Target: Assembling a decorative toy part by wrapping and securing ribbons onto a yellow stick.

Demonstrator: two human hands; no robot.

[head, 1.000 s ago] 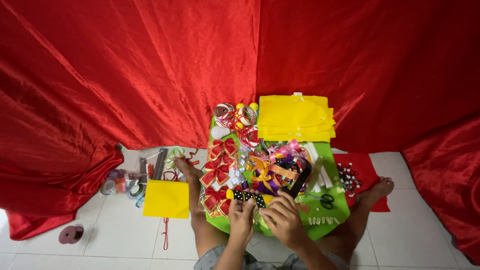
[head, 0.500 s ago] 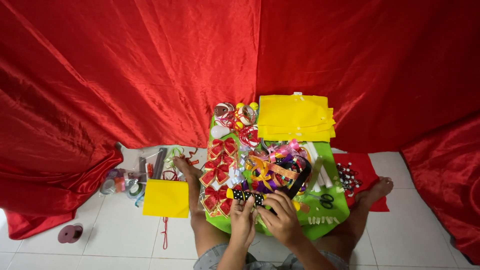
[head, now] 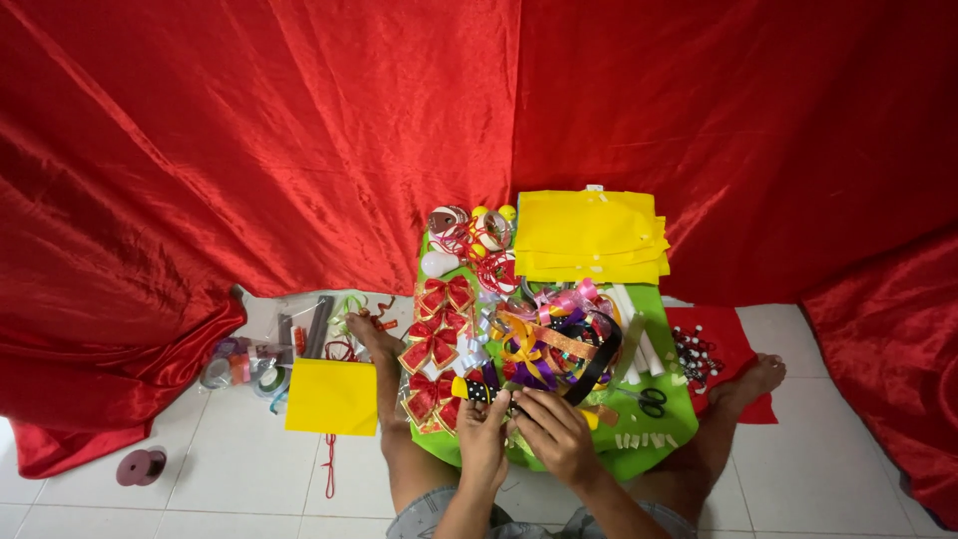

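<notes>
I sit on the white tiled floor (head: 200, 469) with a green board (head: 654, 459) across my legs, and everything else I place from that board. My left hand (head: 486, 439) rests at its near edge, fingers curled together on a strip of black ribbon with white dots (head: 477, 390) that has a yellow end. My right hand (head: 555, 435) lies just beside it, touching it, fingers bent down onto the same spot; I cannot tell whether they actually pinch anything. Above my hands, in the board's middle, lies a tangle of coloured ribbons (head: 549, 339). Along the board's left side sit several red bows (head: 431, 344). A stack of yellow felt sheets (head: 591, 235) covers its far right corner. Scissors (head: 649, 399) lie near its right edge. Left of the board, on the floor, lies 1 yellow square sheet (head: 331, 396). Red satin cloth (head: 249, 140) hangs behind the board.
</notes>
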